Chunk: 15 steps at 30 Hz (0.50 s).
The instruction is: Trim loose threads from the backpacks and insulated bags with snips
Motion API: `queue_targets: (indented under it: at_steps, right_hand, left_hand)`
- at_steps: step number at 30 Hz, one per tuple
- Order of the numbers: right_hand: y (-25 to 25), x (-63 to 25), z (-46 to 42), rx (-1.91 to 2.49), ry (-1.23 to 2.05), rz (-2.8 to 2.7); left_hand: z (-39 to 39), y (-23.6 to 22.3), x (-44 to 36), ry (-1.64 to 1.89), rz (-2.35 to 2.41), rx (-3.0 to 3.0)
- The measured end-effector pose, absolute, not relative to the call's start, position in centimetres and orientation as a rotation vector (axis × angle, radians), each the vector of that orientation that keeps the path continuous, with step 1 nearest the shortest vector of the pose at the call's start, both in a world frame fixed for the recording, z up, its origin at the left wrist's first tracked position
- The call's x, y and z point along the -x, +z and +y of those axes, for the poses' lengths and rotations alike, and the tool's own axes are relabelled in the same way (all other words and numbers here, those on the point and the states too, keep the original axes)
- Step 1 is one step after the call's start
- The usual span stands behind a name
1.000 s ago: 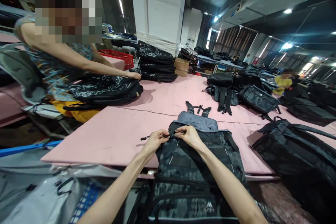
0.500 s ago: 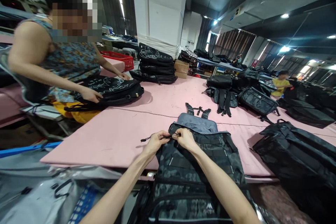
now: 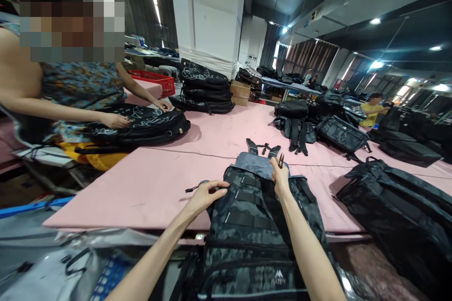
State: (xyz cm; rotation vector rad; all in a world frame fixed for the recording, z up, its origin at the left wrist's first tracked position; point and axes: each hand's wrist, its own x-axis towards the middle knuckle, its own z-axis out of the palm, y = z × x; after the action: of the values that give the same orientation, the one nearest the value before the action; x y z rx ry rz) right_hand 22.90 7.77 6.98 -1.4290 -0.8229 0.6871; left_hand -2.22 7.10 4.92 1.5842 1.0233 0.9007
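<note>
Pink cloth covered the counter (image 3: 123,193); a dark grey-and-black camouflage fabric backpack (image 3: 243,218) lay across its near edge, lower part hanging over, white logo facing up. Flat grey-blue fabric panel (image 3: 252,163) stuck out past the bag's top, black straps (image 3: 264,148) beyond it, pointing toward the far edge. Left hand (image 3: 208,194) was at the bag's upper left edge, thumb and forefinger a narrow gap apart. Thin black cord (image 3: 191,190) lay just left of that hand. Right hand (image 3: 280,176) was raised over the panel, fingers closed around small dark pointed metal snips (image 3: 281,161), tips up. Big black fabric backpack (image 3: 391,202) sat toward the counter's near right corner, apart from the camouflage one. More dark bags (image 3: 341,134) were heaped toward the right edge. At the far edge: stack of black bags with white line print (image 3: 206,87), brown cardboard box (image 3: 240,93) beside it. Along the left edge, a co-worker in a patterned top (image 3: 83,84) had both hands at a similar black printed bag (image 3: 155,132).
</note>
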Motion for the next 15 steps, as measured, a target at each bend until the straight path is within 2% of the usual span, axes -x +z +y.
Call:
queue_targets:
  at_steps: [7,12,15]
  right_hand:
    - [6.7,-23.1,7.8,1.447,0.670,-0.932]
    - [6.2,-20.8,5.4,1.522,0.676,-1.341]
    - [5.6,-18.9,4.2,1.624,0.636,-1.557]
  left_hand:
    - [7.1,4.1,0.6,0.988,1.244,-1.817]
    - [7.0,2.9,0.6,1.065,1.285,-1.743]
    - [5.2,0.9,2.5,1.175,1.256,-1.495]
